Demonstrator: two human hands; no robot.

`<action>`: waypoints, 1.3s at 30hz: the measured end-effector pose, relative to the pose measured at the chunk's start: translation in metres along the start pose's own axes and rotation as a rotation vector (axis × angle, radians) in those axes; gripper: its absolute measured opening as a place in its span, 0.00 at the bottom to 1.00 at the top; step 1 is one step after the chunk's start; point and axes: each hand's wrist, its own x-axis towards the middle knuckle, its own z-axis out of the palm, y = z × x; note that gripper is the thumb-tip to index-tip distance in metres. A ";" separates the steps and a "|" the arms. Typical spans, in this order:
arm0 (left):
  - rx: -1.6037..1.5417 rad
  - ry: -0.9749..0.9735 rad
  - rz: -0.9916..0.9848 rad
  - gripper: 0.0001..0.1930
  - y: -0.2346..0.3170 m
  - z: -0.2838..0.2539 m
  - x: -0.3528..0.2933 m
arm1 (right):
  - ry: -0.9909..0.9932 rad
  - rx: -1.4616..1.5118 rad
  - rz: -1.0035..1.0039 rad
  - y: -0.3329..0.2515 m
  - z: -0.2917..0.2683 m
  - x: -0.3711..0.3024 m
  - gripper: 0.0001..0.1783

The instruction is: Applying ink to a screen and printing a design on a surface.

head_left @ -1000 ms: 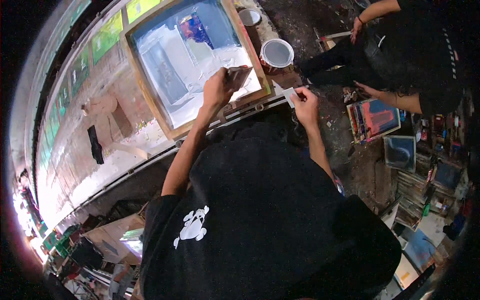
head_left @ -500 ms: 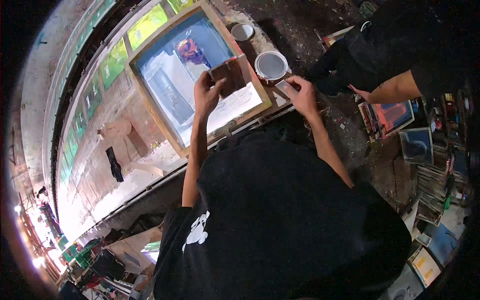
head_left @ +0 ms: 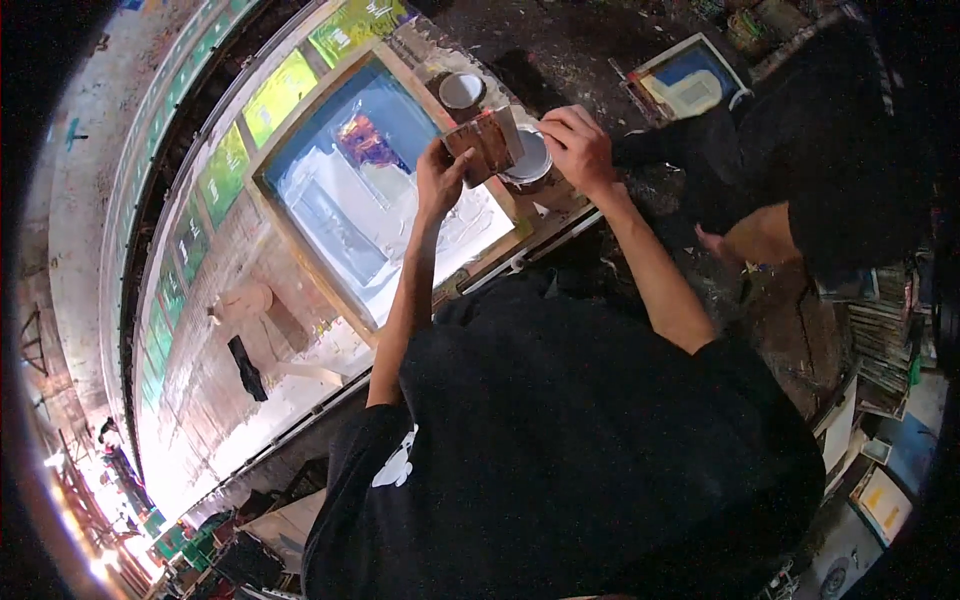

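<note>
Squeegee (head_left: pixel 486 152) moved toward tub (head_left: pixel 529 185) of pale paint (head_left: pixel 536 150) | left hand (head_left: pixel 440 180) closed round squeegee | right hand (head_left: pixel 582 155) curled, hold unclear

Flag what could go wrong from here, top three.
1. The left hand holds the squeegee beside the framed screen with its white paint; if the squeegee's pale edge is wet, it might drip on the frame.
2. The right hand is close to that edge, contact unclear; fingers could get smeared.
3. The larger round tub stands under both hands near the table's edge; a knock might tip it.
</note>
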 end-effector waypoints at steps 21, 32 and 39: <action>0.061 0.060 -0.095 0.16 -0.002 -0.003 0.002 | -0.196 -0.053 -0.398 0.036 0.045 0.028 0.22; 0.043 0.040 -0.047 0.18 0.001 -0.004 -0.001 | -0.293 -0.041 -0.468 0.041 0.042 0.014 0.16; 0.080 0.067 -0.101 0.18 0.000 -0.007 -0.001 | -0.407 -0.016 -0.472 0.033 0.035 -0.006 0.12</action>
